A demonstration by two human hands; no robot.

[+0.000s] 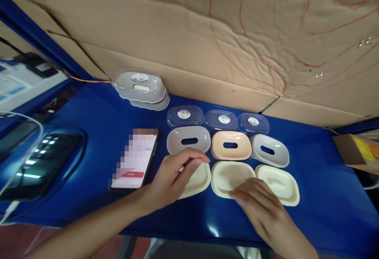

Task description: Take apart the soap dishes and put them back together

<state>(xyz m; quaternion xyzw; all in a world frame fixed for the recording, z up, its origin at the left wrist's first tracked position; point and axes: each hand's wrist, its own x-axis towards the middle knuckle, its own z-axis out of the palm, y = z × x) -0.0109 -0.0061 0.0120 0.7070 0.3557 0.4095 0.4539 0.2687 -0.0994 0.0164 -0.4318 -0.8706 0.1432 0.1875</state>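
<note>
My left hand (pixel 174 178) hovers over the left cream dish (pixel 201 180), hiding part of it. Its thumb and index fingertip come together, and nothing shows between them. At the front right edge of the middle cream dish (pixel 227 174) is my right hand (pixel 260 203), slightly blurred, its fingers bent and pressed together. Anything in those fingertips is hidden. A third cream dish (pixel 280 184) lies to the right. Behind them sit three slotted oval trays: a grey one (pixel 177 132), a peach one (pixel 219 148) and a light grey one (pixel 282 154).
Clear lids (pixel 173 119) with round labels line the back row. Stacked grey soap boxes (pixel 121 87) stand against the cardboard wall (pixel 148 26). A phone (pixel 133 156) lies left on the blue table (pixel 177 223). A black tablet (pixel 50 152) and white cable (pixel 37 136) are farther left.
</note>
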